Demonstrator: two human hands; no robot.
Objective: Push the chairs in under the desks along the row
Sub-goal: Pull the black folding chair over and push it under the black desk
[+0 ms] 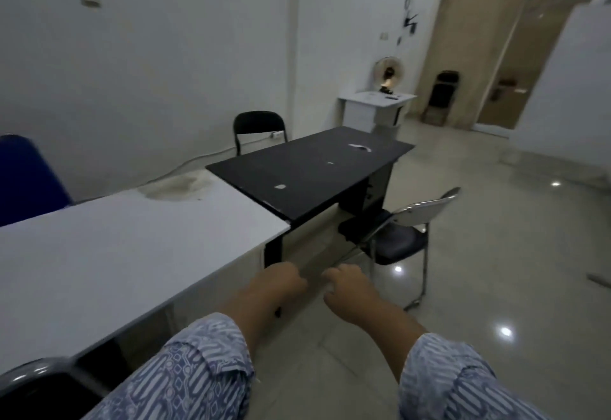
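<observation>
A white desk (pixel 125 254) and a black desk (pixel 307 168) stand end to end in a row. A folding chair (pixel 396 241) with a chrome frame and dark seat stands at the black desk's near side. It is turned at an angle, with only its seat front under the desk edge. The dark backrest of another chair (pixel 39 383) shows at the bottom left, against the white desk. My left hand (pixel 284 279) and my right hand (pixel 347 290) hang in the air in front of me, fingers curled, holding nothing, short of the folding chair.
A black chair (pixel 259 125) and a blue chair (pixel 23 175) stand on the desks' far side by the wall. A small white table (pixel 377 102) with a fan is farther back, and a dark chair (pixel 444 89) stands by the wooden door. Tiled floor spreads to the right.
</observation>
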